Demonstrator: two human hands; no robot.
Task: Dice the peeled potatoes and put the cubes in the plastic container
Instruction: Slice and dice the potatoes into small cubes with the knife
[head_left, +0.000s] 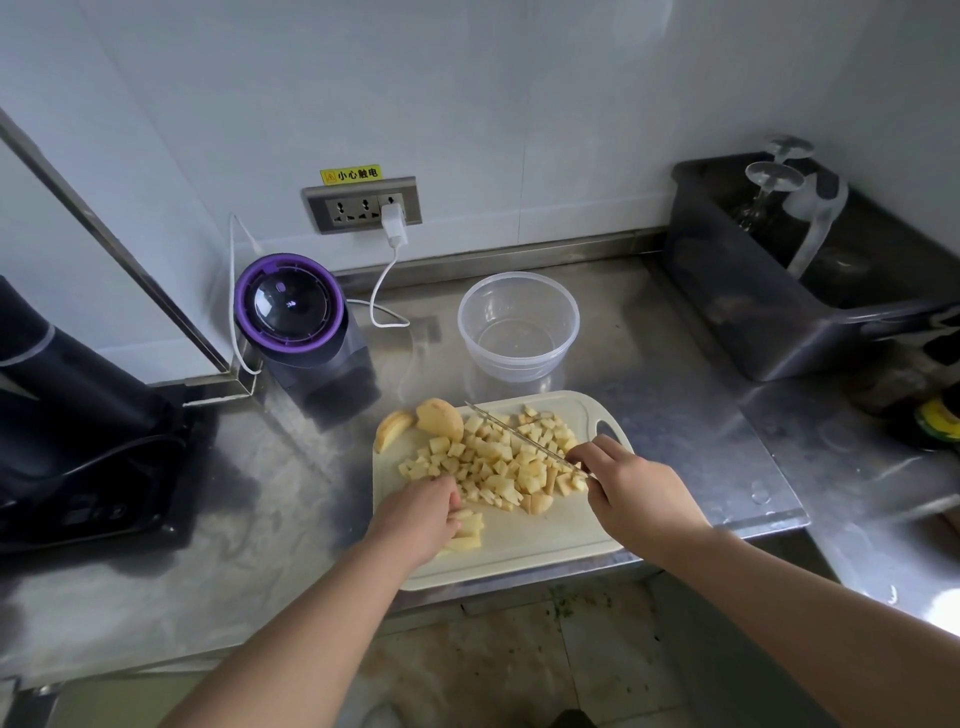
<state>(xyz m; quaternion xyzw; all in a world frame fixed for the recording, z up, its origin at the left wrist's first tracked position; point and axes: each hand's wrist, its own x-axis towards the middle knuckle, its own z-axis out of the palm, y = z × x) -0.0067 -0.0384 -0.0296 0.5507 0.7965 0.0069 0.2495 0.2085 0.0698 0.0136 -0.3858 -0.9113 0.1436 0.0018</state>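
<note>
A white cutting board (524, 540) lies at the counter's front edge. A pile of potato cubes (498, 457) covers its middle. A larger uncut potato piece (440, 419) and a wedge (392, 430) sit at its far left corner. My left hand (418, 514) holds some potato strips (467, 527) against the board with curled fingers. My right hand (631, 491) grips a knife (524, 439), whose blade lies across the cubes, tip pointing far left. The clear plastic container (518, 323) stands just behind the board with no cubes in it.
A purple-lidded blender (298, 325) stands left of the container, with a white charger cable (384, 291) running from the wall socket. A dark appliance (78, 441) sits far left. A grey bin (779, 291) holding glasses stands at right. The counter edge runs under the board's near side.
</note>
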